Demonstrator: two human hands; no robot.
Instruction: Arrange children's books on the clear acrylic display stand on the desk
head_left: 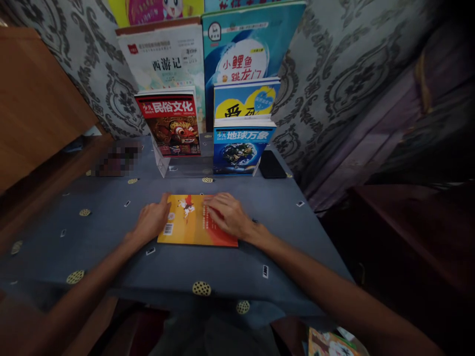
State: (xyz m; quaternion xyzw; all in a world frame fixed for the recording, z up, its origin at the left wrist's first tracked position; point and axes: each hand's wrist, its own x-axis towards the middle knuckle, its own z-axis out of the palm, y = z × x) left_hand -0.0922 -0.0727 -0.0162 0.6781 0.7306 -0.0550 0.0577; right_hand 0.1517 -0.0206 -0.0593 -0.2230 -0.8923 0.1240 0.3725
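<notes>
A yellow and orange book (189,230) lies on the cloth-covered table in front of me, its barcode side up with a small rider-on-horse picture. My left hand (153,218) is closed at the book's left edge; some of its fingers are hidden. Across the book's right part rests my right hand (229,215), fingers loosely bent over the cover with the thumb apart.
Behind the book, a clear stand holds a red book (174,123) and a blue globe book (241,148), with taller books (256,39) behind. A dark phone-like slab (272,164) lies right of the stand. A blurred-out item (117,160) is at left. Below the table's right front edge are more books (330,343).
</notes>
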